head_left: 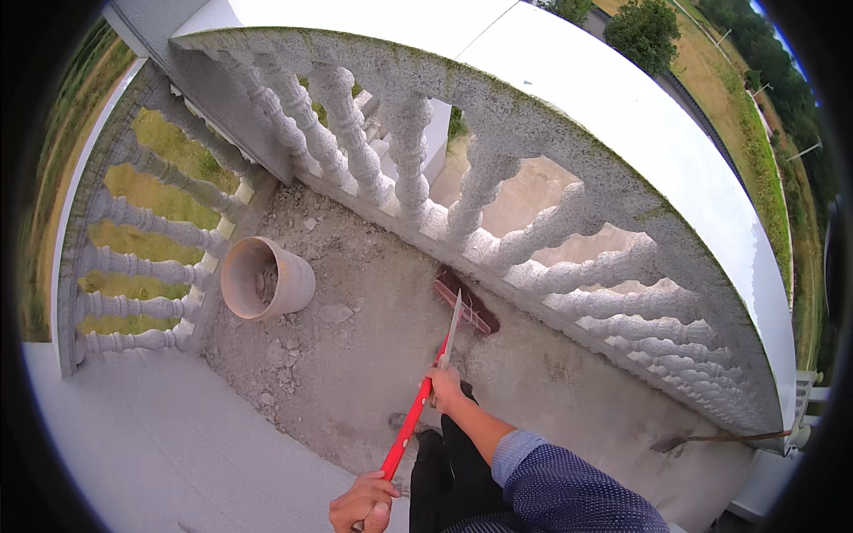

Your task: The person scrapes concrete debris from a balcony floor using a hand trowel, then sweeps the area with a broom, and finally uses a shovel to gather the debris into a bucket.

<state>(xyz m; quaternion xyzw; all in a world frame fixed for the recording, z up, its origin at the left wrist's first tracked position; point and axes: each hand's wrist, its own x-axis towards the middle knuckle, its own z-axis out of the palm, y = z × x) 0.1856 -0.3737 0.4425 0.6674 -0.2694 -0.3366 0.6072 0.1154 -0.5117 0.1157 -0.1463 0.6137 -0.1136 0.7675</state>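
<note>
I am holding a broom with both hands. Its red handle (410,422) runs from the lower middle up to a pale metal section and a dark red bristle head (468,303), which rests on the concrete floor at the foot of the stone balustrade (533,233). My right hand (445,385), in a blue dotted sleeve, grips the handle near where red meets metal. Lower down, by the frame's bottom edge, my left hand (363,504) is closed around the handle's end. My dark trousers (449,471) show between the two hands.
A clay-coloured pot (267,278) lies on its side in the left corner, with rubble inside. Loose stones and dust (298,342) cover the floor around it. Balusters curve round the left and far sides. A thin stick (721,437) lies at right. Pale tiles (160,444) are at lower left.
</note>
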